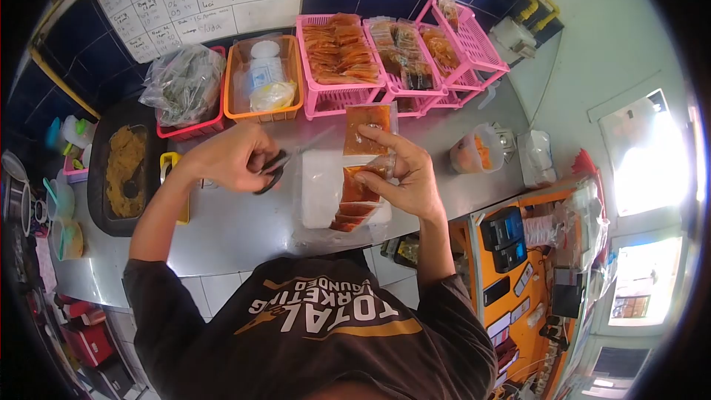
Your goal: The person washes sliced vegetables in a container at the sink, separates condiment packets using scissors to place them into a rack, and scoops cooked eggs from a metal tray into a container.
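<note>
My left hand [238, 157] is closed around the black handles of a pair of scissors [275, 170], whose blades point up and right toward the sachets. My right hand [404, 178] grips a strip of clear sachets [368, 130] filled with orange-red sauce. One sachet stands up above the fingers, and the others hang below in a folded row. Beneath the strip, a white block-like item in clear plastic [318, 189] lies on the steel counter. The scissor tips are close to the left edge of the top sachet, apparently apart from it.
Pink baskets [342, 96] at the back hold many sauce sachets and other packets. An orange basket [229, 107] and a red basket [194, 132] stand left of them. A dark pan [96, 178] holds brown paste. A clear tub [458, 155] is at right on the steel counter [237, 237].
</note>
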Demonstrator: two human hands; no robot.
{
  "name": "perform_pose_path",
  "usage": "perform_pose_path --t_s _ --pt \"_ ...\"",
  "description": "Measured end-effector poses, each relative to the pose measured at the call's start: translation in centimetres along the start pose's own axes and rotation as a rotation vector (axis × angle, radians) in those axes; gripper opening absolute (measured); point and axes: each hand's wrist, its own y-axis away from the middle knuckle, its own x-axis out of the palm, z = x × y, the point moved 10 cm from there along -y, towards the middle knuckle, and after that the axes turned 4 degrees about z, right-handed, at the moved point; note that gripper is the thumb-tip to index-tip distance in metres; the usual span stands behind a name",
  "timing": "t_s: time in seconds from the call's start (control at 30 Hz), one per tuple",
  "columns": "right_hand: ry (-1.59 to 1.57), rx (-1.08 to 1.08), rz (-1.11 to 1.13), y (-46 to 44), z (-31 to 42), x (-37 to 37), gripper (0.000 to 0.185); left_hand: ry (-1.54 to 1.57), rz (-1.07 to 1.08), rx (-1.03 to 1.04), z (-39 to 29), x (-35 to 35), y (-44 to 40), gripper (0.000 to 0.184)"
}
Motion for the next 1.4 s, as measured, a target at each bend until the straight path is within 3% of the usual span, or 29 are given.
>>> perform_pose_path --t_s 0.17,0.33,0.57,0.73,0.97,1.07,1.13,1.27,1.4 --pt "0.031 -0.028 0.036 -0.3 0.1 0.6 0.063 -0.197 0.253 -0.016 -0.4 2.2 1.1 0.030" --pt "0.159 0.000 0.152 -0.4 -0.1 1.8 0.065 -0.273 0.268 0.038 -2.6 2.6 -0.3 0.033" --pt "0.143 0.078 0.168 -0.4 -0.3 2.2 0.066 -0.305 0.310 0.059 -2.5 3.1 -1.2 0.031" --pt "0.175 -0.017 0.156 -0.5 0.3 2.1 0.064 -0.304 0.339 0.032 -2.5 3.2 -1.4 0.031" --pt "0.187 0.038 0.156 -0.2 0.0 1.9 0.064 -0.246 0.362 0.004 -2.2 3.3 -1.4 0.028" --pt "0.223 -0.058 0.160 -0.1 0.7 2.0 0.064 -0.257 0.367 0.020 -2.2 3.5 -1.4 0.027" --pt "0.199 0.032 0.172 0.0 0.2 2.3 0.064 -0.254 0.368 0.028 -2.7 3.7 -1.5 0.027" --pt "0.172 -0.015 0.160 -0.1 0.4 2.4 0.063 -0.273 0.331 0.105 -2.8 3.7 -1.7 0.027" --pt "0.206 0.053 0.174 0.1 -0.1 2.3 0.062 -0.247 0.348 0.050 -2.6 3.7 -1.5 0.028"
